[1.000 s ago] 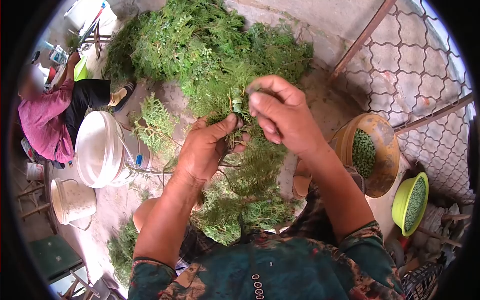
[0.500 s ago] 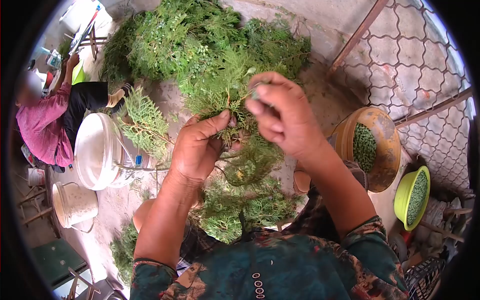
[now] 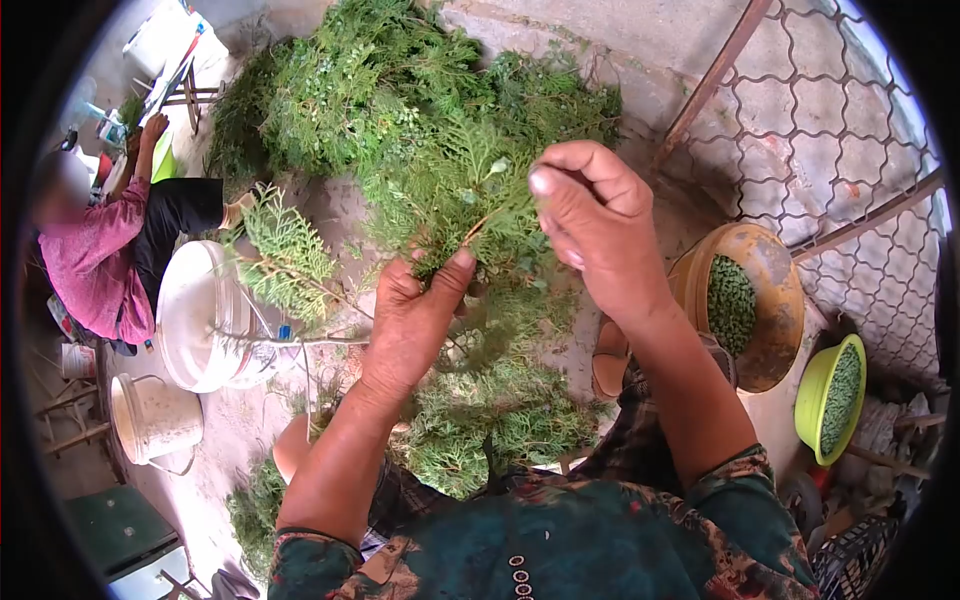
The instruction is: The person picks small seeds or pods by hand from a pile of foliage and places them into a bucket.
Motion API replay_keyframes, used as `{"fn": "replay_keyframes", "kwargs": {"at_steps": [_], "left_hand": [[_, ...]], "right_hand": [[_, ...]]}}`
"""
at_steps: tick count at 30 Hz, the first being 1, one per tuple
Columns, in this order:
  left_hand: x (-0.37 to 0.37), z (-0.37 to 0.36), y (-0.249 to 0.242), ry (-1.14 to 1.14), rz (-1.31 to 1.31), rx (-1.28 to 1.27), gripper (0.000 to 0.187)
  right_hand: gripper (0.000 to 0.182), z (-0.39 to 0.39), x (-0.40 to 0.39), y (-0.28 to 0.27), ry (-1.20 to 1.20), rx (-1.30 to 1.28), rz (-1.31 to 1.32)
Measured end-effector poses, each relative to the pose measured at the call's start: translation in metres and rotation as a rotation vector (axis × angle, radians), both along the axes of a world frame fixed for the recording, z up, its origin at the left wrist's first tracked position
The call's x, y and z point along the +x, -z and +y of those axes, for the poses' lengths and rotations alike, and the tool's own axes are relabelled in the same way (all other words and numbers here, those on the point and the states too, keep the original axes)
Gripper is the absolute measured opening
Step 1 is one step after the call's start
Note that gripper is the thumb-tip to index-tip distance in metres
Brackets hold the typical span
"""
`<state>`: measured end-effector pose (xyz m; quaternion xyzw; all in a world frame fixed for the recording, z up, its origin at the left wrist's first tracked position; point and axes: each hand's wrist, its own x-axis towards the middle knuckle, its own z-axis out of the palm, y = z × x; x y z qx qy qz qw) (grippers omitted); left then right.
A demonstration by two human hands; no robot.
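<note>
My left hand (image 3: 415, 315) is closed around a leafy conifer branch (image 3: 290, 262), its thumb pressed on a thin brown stem. The branch's bare woody end and a feathery spray stick out to the left. My right hand (image 3: 600, 225) is raised to the right of the held foliage, thumb and fingers pinched together at the tip of a green sprig (image 3: 512, 205). What lies between those fingers is too hidden to make out. Behind both hands rises a large heap of green conifer branches (image 3: 370, 100). More cut foliage (image 3: 490, 425) lies below them, between my knees.
At right stand a yellowish bucket (image 3: 780, 300) and a lime-green basin (image 3: 812, 410), both holding small green cones. White buckets (image 3: 200, 315) (image 3: 165, 420) stand at left. Another person (image 3: 105, 245) in a pink top sits beyond them. Wire mesh (image 3: 800, 130) borders the right side.
My right hand has moved to the right, away from my left hand. My left hand keeps hold of the branch and has shifted slightly down and right.
</note>
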<state>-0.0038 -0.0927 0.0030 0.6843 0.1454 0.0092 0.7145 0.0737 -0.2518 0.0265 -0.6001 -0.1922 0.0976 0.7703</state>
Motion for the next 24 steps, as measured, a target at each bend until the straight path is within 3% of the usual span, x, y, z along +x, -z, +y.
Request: {"fn": "replay_keyframes", "kwargs": {"at_steps": [2,4,9,15,19,22,24], "left_hand": [[-0.001,0.001,0.009,0.048,-0.043,0.120,0.013],[0.000,-0.001,0.010,0.056,-0.090,0.110,0.013],[-0.001,-0.004,0.005,0.100,-0.204,0.172,0.012],[0.002,-0.004,0.014,0.093,-0.346,0.411,0.014],[0.005,-0.003,0.028,0.080,-0.441,0.439,0.019],[0.003,0.000,0.029,0.096,-0.432,0.554,0.024],[0.002,0.004,0.032,0.144,-0.477,0.777,0.028]], "right_hand": [[0.019,0.003,0.003,0.006,0.038,-0.093,-0.093],[0.022,0.011,0.006,0.021,0.176,-0.311,-0.546],[0.032,0.009,0.002,0.022,0.154,-0.553,-0.649],[0.029,0.008,-0.004,0.019,0.203,-0.695,-0.691],[0.027,0.009,-0.007,0.020,0.271,-0.778,-0.757],[0.024,0.008,-0.010,0.017,0.259,-0.859,-0.780],[0.024,0.007,-0.010,0.017,0.168,-0.818,-0.720]]}}
